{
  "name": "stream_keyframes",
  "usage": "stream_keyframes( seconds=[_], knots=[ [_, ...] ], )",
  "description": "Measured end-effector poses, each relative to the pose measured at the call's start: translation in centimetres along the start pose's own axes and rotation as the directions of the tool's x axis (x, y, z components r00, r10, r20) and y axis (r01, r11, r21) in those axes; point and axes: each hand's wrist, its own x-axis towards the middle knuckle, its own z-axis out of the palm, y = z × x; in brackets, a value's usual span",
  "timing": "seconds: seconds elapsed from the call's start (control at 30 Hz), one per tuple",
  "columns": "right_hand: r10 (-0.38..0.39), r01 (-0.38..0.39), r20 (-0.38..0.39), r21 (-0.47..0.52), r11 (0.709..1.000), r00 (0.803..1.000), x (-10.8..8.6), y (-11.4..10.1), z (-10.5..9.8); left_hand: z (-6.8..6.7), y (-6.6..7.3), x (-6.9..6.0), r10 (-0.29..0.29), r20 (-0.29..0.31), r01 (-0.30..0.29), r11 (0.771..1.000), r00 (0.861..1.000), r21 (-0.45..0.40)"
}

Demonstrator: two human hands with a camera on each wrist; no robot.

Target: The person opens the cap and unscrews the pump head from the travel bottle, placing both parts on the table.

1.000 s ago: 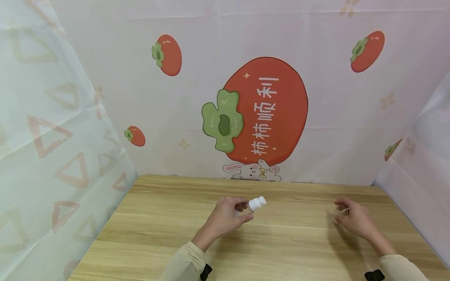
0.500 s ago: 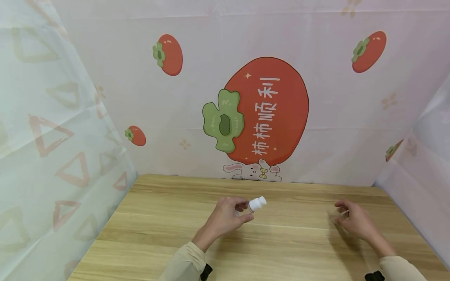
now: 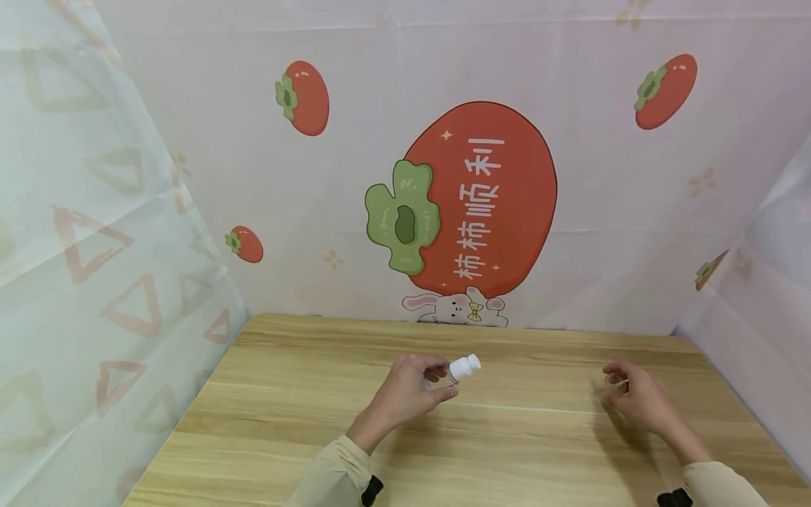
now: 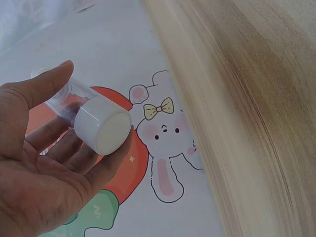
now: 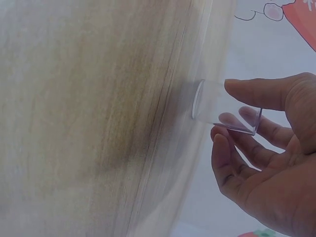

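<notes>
Two hands are out over one wooden table [image 3: 253, 422], well apart from each other, and each has hold of one thing. The left hand [image 3: 405, 394] has its thumb and fingers clamped on one small bottle [image 4: 101, 123], part white and part clear, held tilted above the tabletop with its white end up and to the right as the person sees it. The right hand [image 3: 640, 398] pinches one short clear piece [image 5: 212, 103] between thumb and fingers; a couple of fingertips show through its wall. It is over the table too, towards the right side, with one soft shadow below the hand. Two pale sleeves [image 3: 336, 472] come in from the near side, and two black bands [image 3: 372, 491], one by each wrist. Behind hangs one printed cloth [image 3: 602, 190]: one big red fruit [image 3: 519, 204] with four white characters, four smaller fruits [image 3: 310, 98] about it, and one rabbit [image 3: 453, 310] wearing one yellow bow.
</notes>
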Motion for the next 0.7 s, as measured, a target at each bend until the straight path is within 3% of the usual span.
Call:
stream_keyframes(
  seconds=[0.7],
  knots=[
    [-0.005, 0.005, -0.018, -0.005, 1.0, 1.0, 0.01, -0.08, -0.28, -0.1, 0.33, -0.11, -0.024, 0.002, 0.024, 0.999, 1.0, 0.024]
  ],
)
